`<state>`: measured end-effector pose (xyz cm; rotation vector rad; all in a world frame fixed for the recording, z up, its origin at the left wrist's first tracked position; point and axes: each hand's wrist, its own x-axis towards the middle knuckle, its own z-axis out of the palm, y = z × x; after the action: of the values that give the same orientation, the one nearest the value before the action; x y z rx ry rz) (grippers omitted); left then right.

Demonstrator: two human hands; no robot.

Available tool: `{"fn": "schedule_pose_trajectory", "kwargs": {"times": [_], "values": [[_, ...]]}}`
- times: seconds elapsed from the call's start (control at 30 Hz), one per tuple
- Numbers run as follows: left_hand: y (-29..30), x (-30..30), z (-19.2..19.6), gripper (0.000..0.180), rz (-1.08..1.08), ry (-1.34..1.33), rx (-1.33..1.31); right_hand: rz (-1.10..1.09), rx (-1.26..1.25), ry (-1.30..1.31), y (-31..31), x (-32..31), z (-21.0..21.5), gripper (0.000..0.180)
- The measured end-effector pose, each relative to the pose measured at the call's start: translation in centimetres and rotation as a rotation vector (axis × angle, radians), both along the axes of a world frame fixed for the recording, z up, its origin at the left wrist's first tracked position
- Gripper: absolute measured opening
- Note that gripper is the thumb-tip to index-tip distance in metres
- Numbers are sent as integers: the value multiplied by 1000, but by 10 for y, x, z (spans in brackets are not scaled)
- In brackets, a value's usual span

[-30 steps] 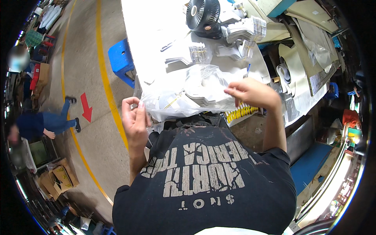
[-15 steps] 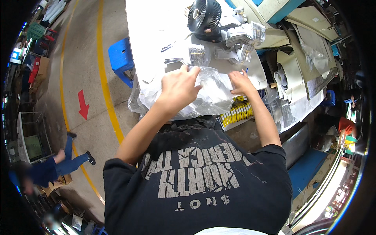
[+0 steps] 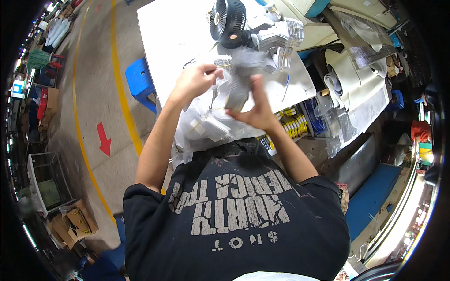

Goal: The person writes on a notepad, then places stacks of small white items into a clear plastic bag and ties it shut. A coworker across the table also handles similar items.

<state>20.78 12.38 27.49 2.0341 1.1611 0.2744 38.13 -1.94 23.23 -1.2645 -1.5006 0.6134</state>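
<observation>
My right hand (image 3: 257,111) grips a stack of grey-white cut pieces (image 3: 238,89), its thumb and fingers spread around the stack, which is smeared by motion above the white table (image 3: 164,33). My left hand (image 3: 198,80) is closed, fingertips pinched together; what lies in them, if anything, I cannot make out. Just beyond its fingertips is a banded bundle of white pieces (image 3: 223,62). Between my forearms, at the near table edge, a clear plastic bag (image 3: 201,127) lies crumpled with white pieces in it.
A black fan (image 3: 228,21) stands at the far side, beside banded stacks of white pieces (image 3: 281,35). A blue pen (image 3: 286,86) lies on the right. Yellow-and-black items (image 3: 295,125) sit below the tabletop. A blue stool (image 3: 139,79) stands left; white rolled sheets (image 3: 344,77) lie right.
Both hands have come off the plastic bag. My right hand now has the stack of pieces lifted in it, and my left hand has drawn up and left. The view has shifted slightly.
</observation>
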Motion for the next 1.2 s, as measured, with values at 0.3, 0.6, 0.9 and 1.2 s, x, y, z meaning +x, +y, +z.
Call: {"fn": "schedule_pose_trajectory", "kwargs": {"times": [0.3, 0.6, 0.9, 1.2], "values": [[0, -2, 35, 22, 47, -73, 282, -189, -672, -645, 16, -53, -46, 102], [61, -98, -31, 34, 465, 202, 219, -84, -718, -787, -14, -21, -46, 90], [51, -123, -163, 70, 410, 601, -124, 237, -484, -295, -32, 46, 56, 28], [33, -114, -42, 27, 565, -511, -201, -232, -366, -580, -38, 48, 10, 26]]}}
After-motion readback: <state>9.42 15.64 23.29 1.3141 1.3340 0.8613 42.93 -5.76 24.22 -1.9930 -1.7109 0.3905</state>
